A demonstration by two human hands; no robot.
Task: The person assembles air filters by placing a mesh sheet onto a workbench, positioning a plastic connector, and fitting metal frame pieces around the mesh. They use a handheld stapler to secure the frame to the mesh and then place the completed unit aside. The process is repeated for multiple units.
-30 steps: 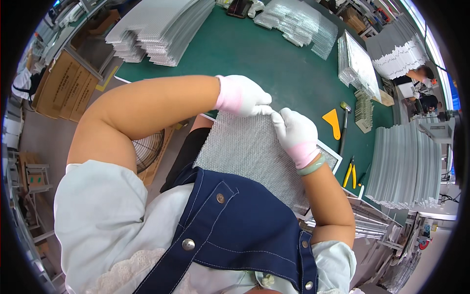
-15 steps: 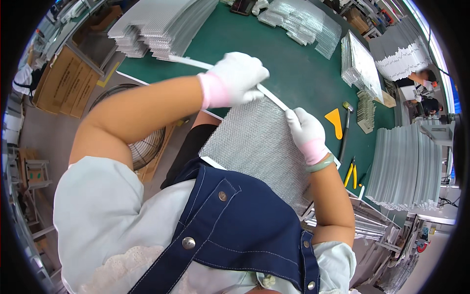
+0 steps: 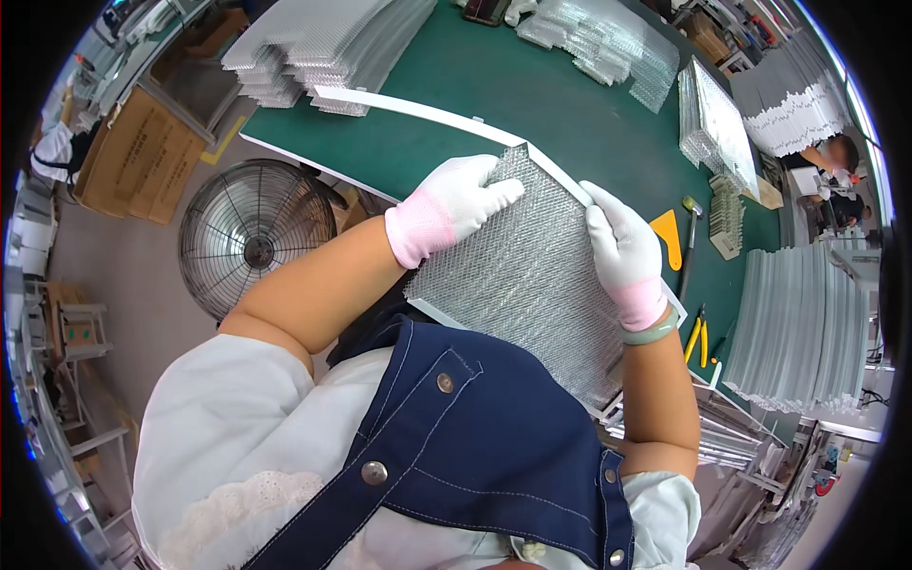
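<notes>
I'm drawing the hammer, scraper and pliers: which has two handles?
The pliers: two yellow handles spread apart. The hammer has one dark handle; the scraper is one flat orange piece.

1. The green bench (image 3: 560, 119) carries a yellow scraper (image 3: 670, 237).
2. Just right of the scraper lies a hammer (image 3: 689, 237).
3. On the scraper's near side: yellow-handled pliers (image 3: 693, 341).
4. On its far side: a silvery mesh stack (image 3: 719, 123) and clear mesh pieces (image 3: 608, 46).
5. Well left of it: a stack of mesh sheets (image 3: 332, 43).
</notes>
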